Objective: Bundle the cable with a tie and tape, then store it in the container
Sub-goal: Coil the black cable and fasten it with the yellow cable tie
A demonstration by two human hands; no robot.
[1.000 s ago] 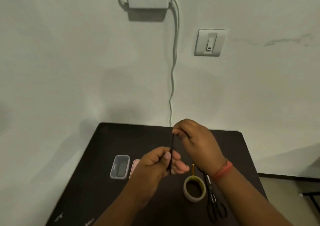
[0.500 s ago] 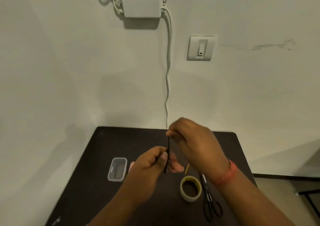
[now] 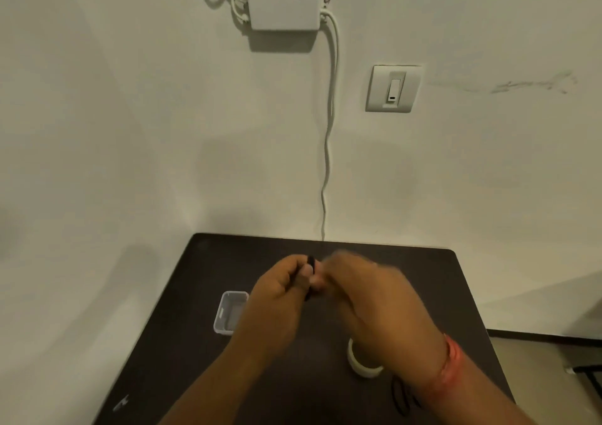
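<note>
Over the middle of the dark table (image 3: 195, 343), my left hand (image 3: 280, 297) pinches a folded black cable (image 3: 311, 263), whose end sticks up above the thumb. My right hand (image 3: 365, 294), blurred with motion, presses against the left hand's fingers at the same cable; its exact grip is hidden. A small clear plastic container (image 3: 228, 314) lies open on the table left of my left hand. A roll of pale tape (image 3: 361, 364) sits under my right forearm, partly covered.
Black scissors (image 3: 402, 398) lie near the table's front right, mostly behind my right wrist, which wears a red band. A white cord (image 3: 327, 164) hangs down the wall to the table's back edge. The floor shows past the table's right edge.
Both hands have come together and the upright cable strand between them has shortened to a small stub. The right hand dropped from above the left to beside it. The view tilted slightly.
</note>
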